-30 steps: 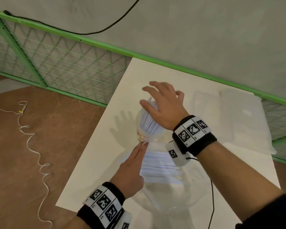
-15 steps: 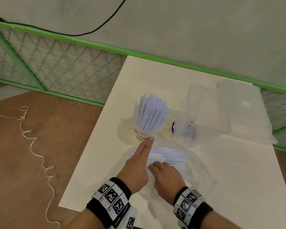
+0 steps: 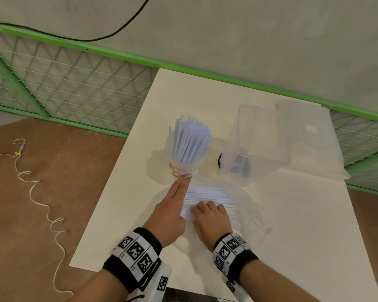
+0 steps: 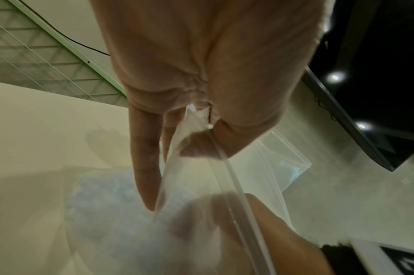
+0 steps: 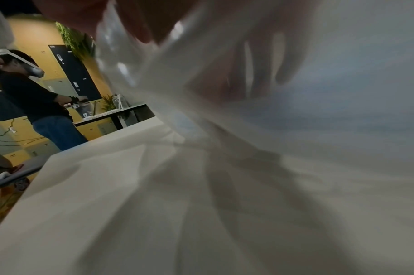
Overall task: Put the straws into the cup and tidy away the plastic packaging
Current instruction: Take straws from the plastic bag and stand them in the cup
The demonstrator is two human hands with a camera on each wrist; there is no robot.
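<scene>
A person's left hand point(image 3: 171, 211) pinched the mouth edge of a clear plastic bag point(image 3: 244, 199) between thumb and extended fingers on a white table point(image 3: 292, 225), while the right hand point(image 3: 212, 216), fingers curled, reached inside onto the loose straws point(image 3: 207, 195) lying flat there; whether it gripped any could not be told. At 12 o'clock from the hands, touching the left fingertips, stood a cup point(image 3: 183, 164) packed with upright straws point(image 3: 192, 140). At 1 o'clock lay more clear packaging point(image 3: 264, 138).
</scene>
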